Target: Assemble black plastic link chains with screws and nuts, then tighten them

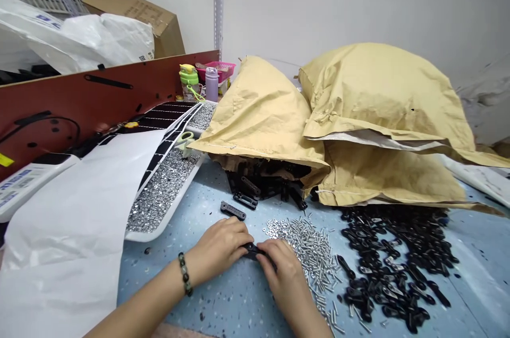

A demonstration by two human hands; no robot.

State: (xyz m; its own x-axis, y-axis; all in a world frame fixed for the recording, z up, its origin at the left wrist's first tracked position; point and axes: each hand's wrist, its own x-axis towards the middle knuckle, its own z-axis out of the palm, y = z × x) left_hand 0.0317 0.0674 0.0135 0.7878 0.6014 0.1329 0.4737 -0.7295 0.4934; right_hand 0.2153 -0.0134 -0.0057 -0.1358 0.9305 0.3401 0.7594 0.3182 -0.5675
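Three yellow paper sacks (263, 109) bulk up beyond my hands in the head view, and they shut off much of the table behind them. The left one gapes just ahead of my fingers, with black pieces (274, 181) spilling from its mouth. My left hand (221, 245) and right hand (285, 269) both pinch one slim black part (251, 249), which sits between my fingertips over the speckled blue tabletop (179, 295). A ribbed black bar (233, 210) lies near, just past my left knuckles. Right beside my right hand spreads a loose heap of thin, shiny metal pins (314, 253), with little silver rings (274, 228) at its far left edge. Farther right of that hand is a pile of smooth, elongated black pieces with rounded ends (374, 274). Left of my left hand, a white-rimmed tray (161, 231) brims with glittering metal bits, partly covered by a limp, smooth white sheet (79, 221). Well beyond that hand stand a lilac bottle (211, 85) and a green-lidded one (189, 77), near a flat red-brown board (51, 107). Round beads (185, 274) circle my left wrist.
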